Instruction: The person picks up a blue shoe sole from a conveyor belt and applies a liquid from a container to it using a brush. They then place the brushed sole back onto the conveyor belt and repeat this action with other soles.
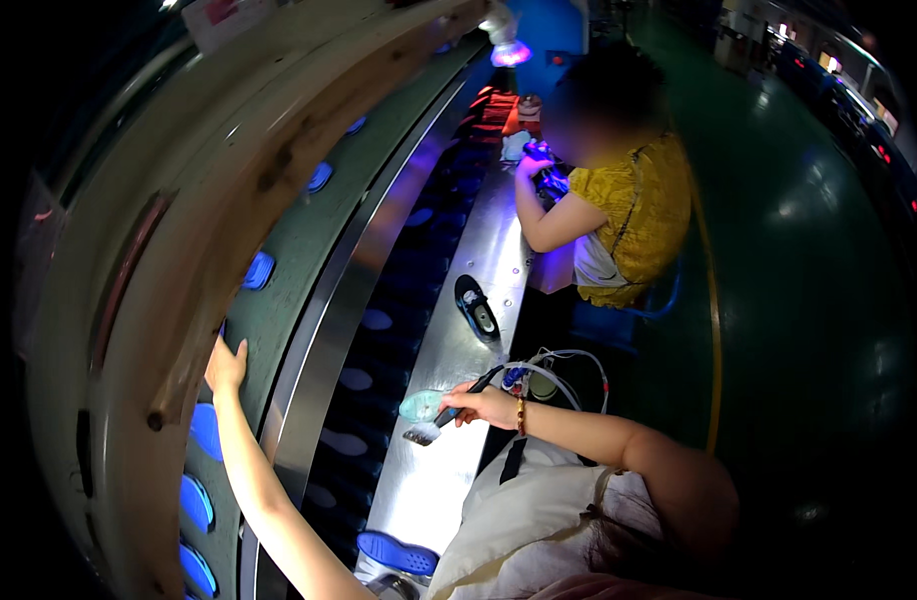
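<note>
My left hand [227, 366] reaches far left onto the green conveyor belt [304, 265]. Its thumb shows, but the curved cover hides the fingers; a sliver of blue peeks out beside them. A blue shoe sole [207, 430] lies on the belt just below that hand. Closed around the dark handle of a brush [422, 435], my right hand [482, 404] hovers over the metal ledge [404, 490], bristles pointing left. Beside its fingers is a pale green oval piece [420, 405]. Farther up the ledge rests a black shoe [476, 308]; a blue sole [398, 552] lies near my body.
A person in a yellow top [644, 215] works at the ledge's far end under purple light. Thin hoses [579, 360] loop by my right wrist. Between belt and ledge runs a dark rack [379, 345] with pale insole shapes. A large curved cover [214, 200] overhangs the belt.
</note>
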A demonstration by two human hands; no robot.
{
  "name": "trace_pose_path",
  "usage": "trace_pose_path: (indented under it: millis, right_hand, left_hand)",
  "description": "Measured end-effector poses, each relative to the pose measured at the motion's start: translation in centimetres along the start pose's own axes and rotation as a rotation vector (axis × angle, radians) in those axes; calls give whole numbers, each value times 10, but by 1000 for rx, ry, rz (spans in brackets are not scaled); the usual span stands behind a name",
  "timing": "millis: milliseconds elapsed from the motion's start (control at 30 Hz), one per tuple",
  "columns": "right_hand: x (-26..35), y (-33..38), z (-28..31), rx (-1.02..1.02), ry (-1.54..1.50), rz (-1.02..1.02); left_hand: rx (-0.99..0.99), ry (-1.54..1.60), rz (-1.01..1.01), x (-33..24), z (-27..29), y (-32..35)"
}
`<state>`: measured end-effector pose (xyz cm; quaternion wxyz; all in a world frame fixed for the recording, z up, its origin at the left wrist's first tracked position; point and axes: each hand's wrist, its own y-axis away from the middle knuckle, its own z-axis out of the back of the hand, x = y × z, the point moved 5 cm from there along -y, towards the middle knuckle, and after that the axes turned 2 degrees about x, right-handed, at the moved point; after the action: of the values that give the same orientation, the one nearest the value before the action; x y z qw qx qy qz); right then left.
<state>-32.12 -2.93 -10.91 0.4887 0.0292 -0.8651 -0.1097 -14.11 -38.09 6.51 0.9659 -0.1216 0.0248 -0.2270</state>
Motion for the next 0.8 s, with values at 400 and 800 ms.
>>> trace_pose_path:
  millis: [400,800]
  right_hand:
    - [-7,15,11,-67,-119,-10]
    - [28,-4,-5,126,-316,131]
  left_hand:
    - [-170,-187,-111,-6,21,35]
    - [-1191,1178,275,-26,-9,275]
